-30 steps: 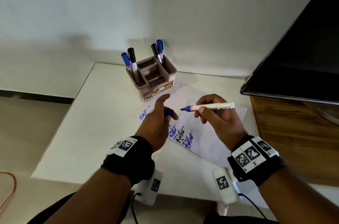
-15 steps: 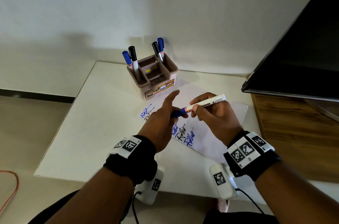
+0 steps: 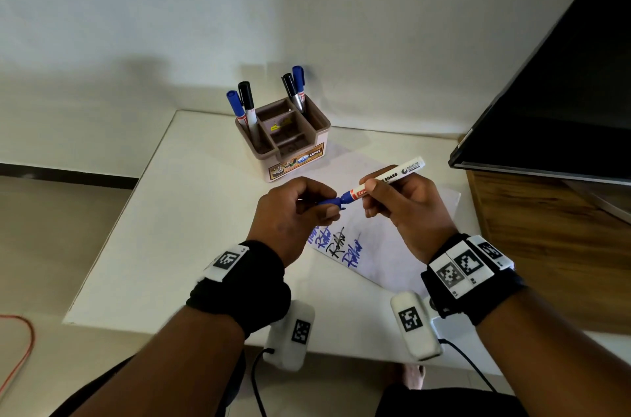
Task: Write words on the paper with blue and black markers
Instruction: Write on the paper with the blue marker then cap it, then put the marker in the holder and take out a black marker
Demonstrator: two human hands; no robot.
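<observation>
My right hand (image 3: 406, 211) grips the white barrel of a blue marker (image 3: 392, 176), held level above the paper (image 3: 386, 245). My left hand (image 3: 293, 215) pinches the marker's blue cap (image 3: 329, 202), which sits over the marker's tip. The paper lies on the white table (image 3: 191, 218) under both hands. Blue and black handwritten words (image 3: 336, 245) show on it, partly hidden by my left hand.
A brown pen holder (image 3: 290, 146) stands behind the paper with several blue and black markers (image 3: 246, 105) upright in it. A dark screen (image 3: 563, 92) and wooden surface (image 3: 546, 245) lie at the right. A red cable (image 3: 20, 348) runs on the floor, left.
My hands came together: the cap in my left hand met the marker's tip and now covers it. The marker's rear end tilted up to the right.
</observation>
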